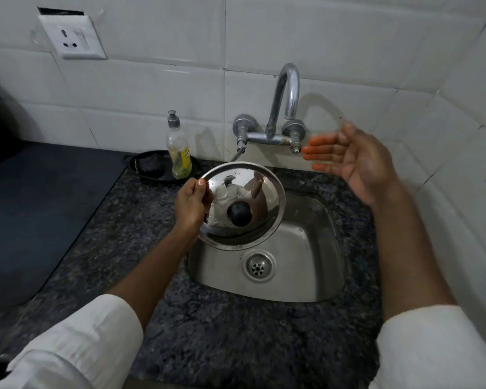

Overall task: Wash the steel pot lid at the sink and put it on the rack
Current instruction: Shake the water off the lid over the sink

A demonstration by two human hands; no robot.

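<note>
The round steel pot lid (267, 192) with a dark knob at its middle is held tilted above the left part of the steel sink (306, 265). My left hand (190, 204) grips the lid by its left rim, thumb on top. My right hand (354, 158) is raised and open, fingers spread and pointing left, just to the right of the tap's right valve (293, 136). It touches nothing. The curved chrome tap (285, 94) rises from the tiled wall behind the sink. No water runs from its spout. No rack is in view.
A clear dish soap bottle (178, 153) with yellow liquid stands in a black tray (152, 167) behind the lid, on the speckled granite counter (236, 332). A dark mat (40, 206) covers the counter at left. A wall socket (72, 37) sits at upper left.
</note>
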